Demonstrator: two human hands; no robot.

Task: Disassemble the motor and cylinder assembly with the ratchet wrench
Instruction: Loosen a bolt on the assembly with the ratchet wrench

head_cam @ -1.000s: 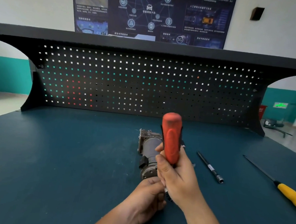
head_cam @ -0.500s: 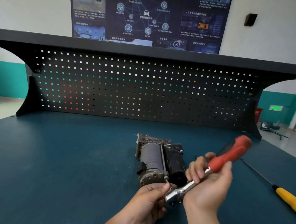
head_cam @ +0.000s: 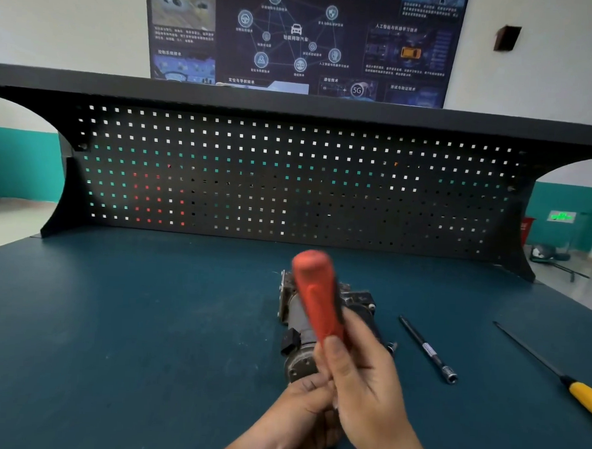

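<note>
The grey motor and cylinder assembly (head_cam: 293, 313) lies lengthwise in the middle of the dark blue bench, its round end cap toward me. My right hand (head_cam: 365, 382) grips the ratchet wrench by its red handle (head_cam: 315, 294), which points up and away over the assembly and looks blurred. The wrench head is hidden behind my hands. My left hand (head_cam: 298, 413) is curled at the assembly's near end, under the right hand, around where the wrench head sits; what it holds cannot be seen.
A black extension bar with a socket end (head_cam: 428, 349) lies right of the assembly. Further right lies a screwdriver with a yellow handle (head_cam: 584, 397). A black pegboard (head_cam: 290, 182) closes the back of the bench (head_cam: 110, 334).
The red handle swung from pointing right back to pointing up and away over the assembly. The extension bar, hidden half a second ago, shows again. My left hand stayed at the near end.
</note>
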